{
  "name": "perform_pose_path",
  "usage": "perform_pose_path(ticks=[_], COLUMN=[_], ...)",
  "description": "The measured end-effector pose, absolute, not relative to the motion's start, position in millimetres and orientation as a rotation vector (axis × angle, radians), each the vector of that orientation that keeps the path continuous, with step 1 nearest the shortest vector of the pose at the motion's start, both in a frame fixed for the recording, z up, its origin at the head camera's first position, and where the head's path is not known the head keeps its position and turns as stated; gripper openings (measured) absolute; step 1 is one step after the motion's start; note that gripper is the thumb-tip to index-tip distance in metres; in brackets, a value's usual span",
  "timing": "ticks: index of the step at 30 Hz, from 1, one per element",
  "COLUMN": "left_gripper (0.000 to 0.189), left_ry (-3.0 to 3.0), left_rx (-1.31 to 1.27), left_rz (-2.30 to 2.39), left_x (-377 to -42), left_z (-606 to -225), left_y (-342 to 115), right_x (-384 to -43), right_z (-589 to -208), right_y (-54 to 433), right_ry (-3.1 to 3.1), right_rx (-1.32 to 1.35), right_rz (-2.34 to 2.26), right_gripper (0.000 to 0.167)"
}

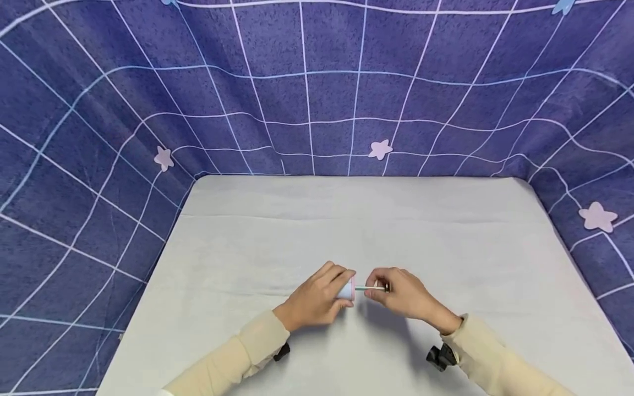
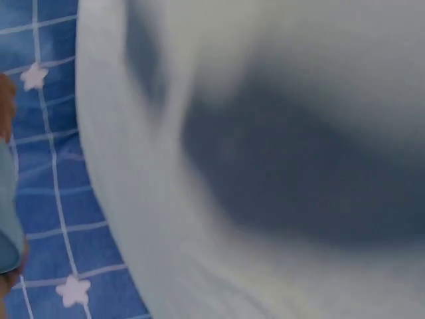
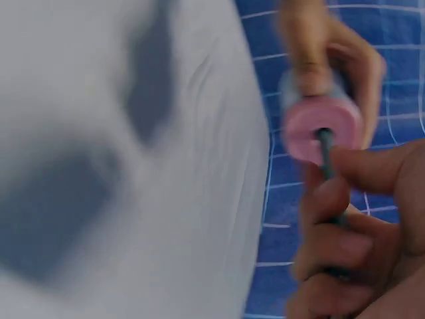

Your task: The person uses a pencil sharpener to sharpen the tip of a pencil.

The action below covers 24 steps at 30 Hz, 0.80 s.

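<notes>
My left hand point(image 1: 315, 295) grips a light blue cylindrical pencil sharpener point(image 1: 345, 291), held sideways over the table. Its pink end point(image 3: 307, 125) with a dark round hole faces the right hand in the right wrist view. A thin green pencil point(image 1: 365, 287) has its tip in that hole, and my right hand point(image 1: 405, 295) pinches it between thumb and fingers. The pencil's rear part is tucked among the curled fingers. Only a strip of the sharpener's blue body point(image 2: 6, 222) shows at the left edge of the left wrist view.
A white cloth covers the table point(image 1: 366, 231). Blue grid-patterned curtain point(image 1: 327, 99) with pale stars rises along the back and both sides. Dark wrist cameras point(image 1: 441, 357) sit under both beige sleeves point(image 1: 500, 357).
</notes>
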<state>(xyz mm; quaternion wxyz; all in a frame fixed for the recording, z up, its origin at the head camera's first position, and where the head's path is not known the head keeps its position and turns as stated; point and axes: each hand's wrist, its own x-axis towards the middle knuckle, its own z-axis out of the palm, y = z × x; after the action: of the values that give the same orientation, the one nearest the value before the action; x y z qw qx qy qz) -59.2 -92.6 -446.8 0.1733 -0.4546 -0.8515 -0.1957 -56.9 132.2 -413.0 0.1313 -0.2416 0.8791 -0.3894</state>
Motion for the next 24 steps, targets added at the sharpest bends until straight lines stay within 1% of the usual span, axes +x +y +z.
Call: perform_pose_path(ticks=[1, 4, 6, 8, 9, 13, 15, 17, 19, 21, 24], left_gripper=[0.051, 0.049, 0.048, 0.045, 0.044, 0.039, 0.038, 0.038, 0.039, 0.040, 0.044], left_ry=[-2.455, -2.591, -2.668, -2.736, -2.759, -2.811, -2.821, -2.829, -2.822, -2.781, -2.662], left_rx=[-1.265, -1.186, -1.128, -1.088, -1.076, -1.093, -1.111, -1.128, -1.135, -1.140, -1.170], left_rz=[-0.600, -0.798, -0.956, -1.093, -1.153, -1.319, -1.367, -1.379, -1.344, -1.287, -1.142], left_x=[-61, -69, -74, -77, -78, -82, -83, -83, -80, -77, -72], left_z=[-444, -434, -428, -423, -420, -414, -412, -411, -411, -414, -423], left_y=[-94, -98, -99, -100, -100, -96, -92, -87, -85, -82, -80], right_x=[-55, -53, -54, -56, -57, -62, -64, -64, -63, -60, -56], right_z=[-415, -422, -426, -429, -430, -435, -437, -439, -440, -439, -433], right_y=[130, 127, 127, 128, 129, 130, 133, 135, 135, 135, 135], right_ry=[2.676, 2.975, 3.138, 3.255, 3.306, 3.495, 3.560, 3.585, 3.560, 3.491, 3.304], right_rx=[-0.754, -0.984, -1.174, -1.365, -1.450, -1.700, -1.774, -1.799, -1.739, -1.624, -1.337], right_rz=[-1.075, -0.953, -0.860, -0.774, -0.730, -0.636, -0.621, -0.677, -0.766, -0.888, -1.026], right_gripper=[0.006, 0.019, 0.019, 0.011, 0.011, 0.029, 0.030, 0.030, 0.032, 0.032, 0.020])
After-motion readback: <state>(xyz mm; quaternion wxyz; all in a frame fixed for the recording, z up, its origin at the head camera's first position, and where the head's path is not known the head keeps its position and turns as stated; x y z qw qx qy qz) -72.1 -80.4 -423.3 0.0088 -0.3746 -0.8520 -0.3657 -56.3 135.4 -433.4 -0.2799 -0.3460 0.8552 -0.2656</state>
